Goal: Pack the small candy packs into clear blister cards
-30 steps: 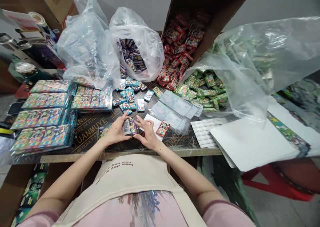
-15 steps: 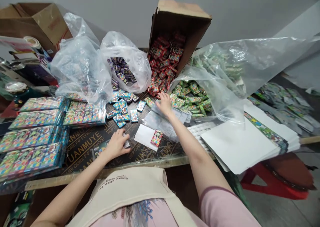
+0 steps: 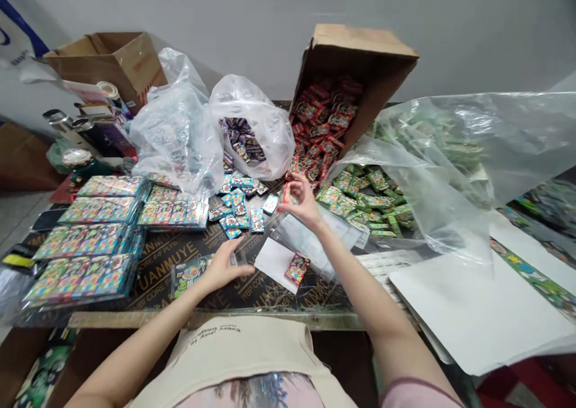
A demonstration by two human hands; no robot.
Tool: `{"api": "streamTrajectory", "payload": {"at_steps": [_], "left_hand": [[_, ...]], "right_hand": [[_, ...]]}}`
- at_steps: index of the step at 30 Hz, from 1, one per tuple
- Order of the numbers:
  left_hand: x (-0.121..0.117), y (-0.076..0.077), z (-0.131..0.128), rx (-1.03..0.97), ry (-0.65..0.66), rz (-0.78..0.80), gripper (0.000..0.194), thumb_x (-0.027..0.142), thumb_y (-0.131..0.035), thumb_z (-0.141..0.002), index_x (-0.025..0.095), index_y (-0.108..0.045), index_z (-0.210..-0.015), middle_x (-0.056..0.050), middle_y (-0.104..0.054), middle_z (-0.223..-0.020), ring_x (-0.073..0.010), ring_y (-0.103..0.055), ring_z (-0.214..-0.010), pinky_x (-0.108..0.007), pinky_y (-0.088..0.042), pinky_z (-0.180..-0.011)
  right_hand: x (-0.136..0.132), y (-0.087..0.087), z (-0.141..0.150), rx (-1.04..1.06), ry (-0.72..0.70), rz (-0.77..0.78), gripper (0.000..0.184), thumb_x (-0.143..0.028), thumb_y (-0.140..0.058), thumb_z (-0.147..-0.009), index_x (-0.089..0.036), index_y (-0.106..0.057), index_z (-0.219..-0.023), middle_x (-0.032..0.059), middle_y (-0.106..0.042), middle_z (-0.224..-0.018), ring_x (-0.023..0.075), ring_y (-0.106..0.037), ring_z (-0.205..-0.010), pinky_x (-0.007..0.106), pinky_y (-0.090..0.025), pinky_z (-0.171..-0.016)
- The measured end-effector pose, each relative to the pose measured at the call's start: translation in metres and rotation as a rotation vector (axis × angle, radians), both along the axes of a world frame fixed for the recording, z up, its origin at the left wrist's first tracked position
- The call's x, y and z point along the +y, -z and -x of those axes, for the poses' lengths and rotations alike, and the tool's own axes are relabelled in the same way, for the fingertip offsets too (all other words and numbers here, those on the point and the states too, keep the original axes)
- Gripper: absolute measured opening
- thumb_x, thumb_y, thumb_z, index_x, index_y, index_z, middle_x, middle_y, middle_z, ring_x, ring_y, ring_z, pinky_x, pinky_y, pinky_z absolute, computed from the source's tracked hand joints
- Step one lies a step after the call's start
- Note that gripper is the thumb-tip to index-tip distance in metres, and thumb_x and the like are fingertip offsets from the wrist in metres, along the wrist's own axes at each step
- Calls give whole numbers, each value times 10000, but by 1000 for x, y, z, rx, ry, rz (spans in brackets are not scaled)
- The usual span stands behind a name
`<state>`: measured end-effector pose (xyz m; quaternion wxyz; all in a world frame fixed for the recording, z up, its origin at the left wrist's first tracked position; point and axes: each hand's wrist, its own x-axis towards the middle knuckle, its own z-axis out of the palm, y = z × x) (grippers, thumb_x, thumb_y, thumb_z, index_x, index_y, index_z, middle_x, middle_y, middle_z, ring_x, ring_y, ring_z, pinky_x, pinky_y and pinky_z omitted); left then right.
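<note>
My right hand (image 3: 304,205) is raised above the table, pinching a small red box (image 3: 287,193) between thumb and fingers. Low over the table, my left hand (image 3: 225,266) has its thumb and fingers apart and holds nothing I can see. Beneath its wrist lies a clear bag with a printed card (image 3: 191,271). Between the hands, another small red printed box (image 3: 297,269) rests on the edge of a white card (image 3: 273,258). Clear plastic sleeves (image 3: 333,233) lie under my right forearm. Loose small blue boxes (image 3: 234,203) are spread just beyond my left hand.
Red boxes spill from a tipped carton (image 3: 360,42). A plastic bag (image 3: 274,126) holds purple boxes; green boxes (image 3: 382,201) lie under clear film. Packed sets (image 3: 85,240) are stacked at left. White sheets (image 3: 477,300) overhang the table's right front edge.
My right hand has lifted from the red pile with a small red box, coming up and back. My left hand's fingers have spread. The whole view has shifted a little leftward.
</note>
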<state>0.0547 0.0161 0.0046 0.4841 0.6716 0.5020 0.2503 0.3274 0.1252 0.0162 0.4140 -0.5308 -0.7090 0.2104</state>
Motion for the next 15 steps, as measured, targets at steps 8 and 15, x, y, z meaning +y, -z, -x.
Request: {"api": "streamTrajectory", "payload": {"at_steps": [8, 15], "left_hand": [[4, -11, -21, -645, -364, 604, 400, 403, -861, -494, 123, -637, -670, -25, -657, -641, -121, -594, -558, -257, -490, -615], [-8, 1, 7, -265, -102, 203, 528, 535, -719, -676, 143, -671, -1027, -95, -701, -945, -229, -637, -873, -378, -487, -826]], "right_hand": [[-129, 8, 81, 157, -289, 65, 873, -515, -712, -706, -291, -267, -1423, 119, -362, -1437, 296, -373, -1338, 495, -337, -1088], [-134, 5, 66, -175, -301, -62, 794, -400, -726, -660, -279, -369, -1358, 91, -595, -1226, 300, -560, -1129, 528, -247, -1070]]}}
